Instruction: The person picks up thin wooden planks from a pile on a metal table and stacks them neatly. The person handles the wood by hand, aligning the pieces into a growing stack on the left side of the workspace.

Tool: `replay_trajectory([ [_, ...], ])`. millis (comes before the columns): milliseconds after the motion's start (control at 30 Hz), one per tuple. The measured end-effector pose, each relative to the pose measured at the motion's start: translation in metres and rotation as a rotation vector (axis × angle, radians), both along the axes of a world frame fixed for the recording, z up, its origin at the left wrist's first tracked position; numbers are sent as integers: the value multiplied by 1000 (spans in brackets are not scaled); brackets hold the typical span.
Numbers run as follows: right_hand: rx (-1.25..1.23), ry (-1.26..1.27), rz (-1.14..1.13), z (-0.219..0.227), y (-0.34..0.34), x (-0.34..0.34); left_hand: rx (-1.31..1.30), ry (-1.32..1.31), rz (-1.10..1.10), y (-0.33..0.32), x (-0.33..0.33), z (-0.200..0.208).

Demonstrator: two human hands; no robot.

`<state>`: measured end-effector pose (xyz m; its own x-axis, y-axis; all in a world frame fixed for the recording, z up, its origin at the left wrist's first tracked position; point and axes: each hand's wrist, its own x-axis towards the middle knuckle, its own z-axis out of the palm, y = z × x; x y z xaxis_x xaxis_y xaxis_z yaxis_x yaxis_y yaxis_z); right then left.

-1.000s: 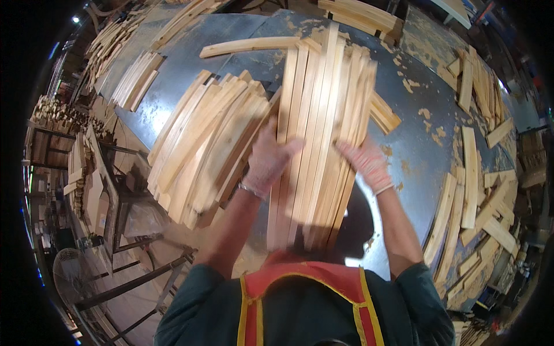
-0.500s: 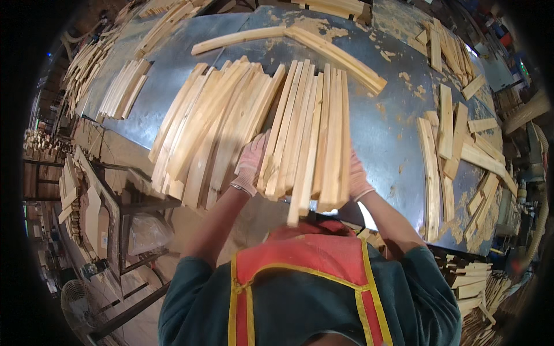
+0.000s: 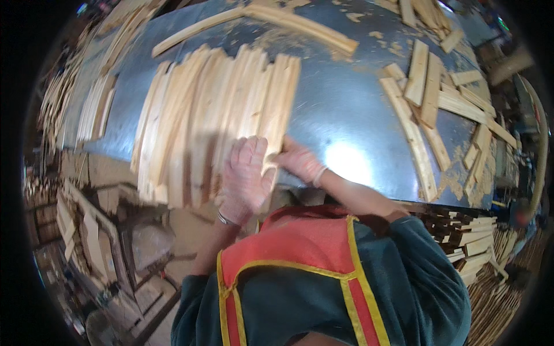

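Many long, pale tan wood strips (image 3: 202, 115) lie side by side in 1 wide row on the smooth, blue-grey metal table (image 3: 329, 109), L of its middle. Their far ends are jagged, & their near ends look to stick out past the table's near edge. The pink-and-white gloved L hand (image 3: 245, 179) lies on top of the row toward its R side, by the near ends; its fingers are straight & close together, w/ the thumb out to the side. The pink-and-white gloved R hand (image 3: 297, 161) touches the row's R side; some fingers are hidden, so can't tell if they grip.

Lots of open room is just R of the row: bare, shiny metal w/ a bright white glare spot (image 3: 346, 161). It stops at a messy, pale wood pile (image 3: 430, 86) farther R. On the L, a slim bare gap runs btwn the row & a small, pale wood stack (image 3: 95, 109). Past the far ends, 2 long, pale wood bars (image 3: 303, 27) meet like a bent roof, w/ tan sawdust (image 3: 283, 37) btwn them & the row. The red cloth bib (image 3: 294, 248) w/ yellow trim is close to the near edge.
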<state>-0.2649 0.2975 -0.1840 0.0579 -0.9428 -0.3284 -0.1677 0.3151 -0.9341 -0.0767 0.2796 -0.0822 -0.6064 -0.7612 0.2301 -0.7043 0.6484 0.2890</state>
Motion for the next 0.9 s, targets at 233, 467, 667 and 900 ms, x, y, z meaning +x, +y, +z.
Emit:
replay_trajectory([
  [233, -318, 685, -328, 29, -30, -185, 138, -62, -154, 36, -124, -40],
  [467, 117, 1213, -765, 22, 40, -453, 348, -175, -235, 39, -234, -62],
  [667, -288, -352, -773, 33, 83, -380, 1262, 487, -160, 10, -304, -80],
  [900, 113, 891, -431, 28, -60, -440, 1929, 946, 240, -2, -312, -87],
])
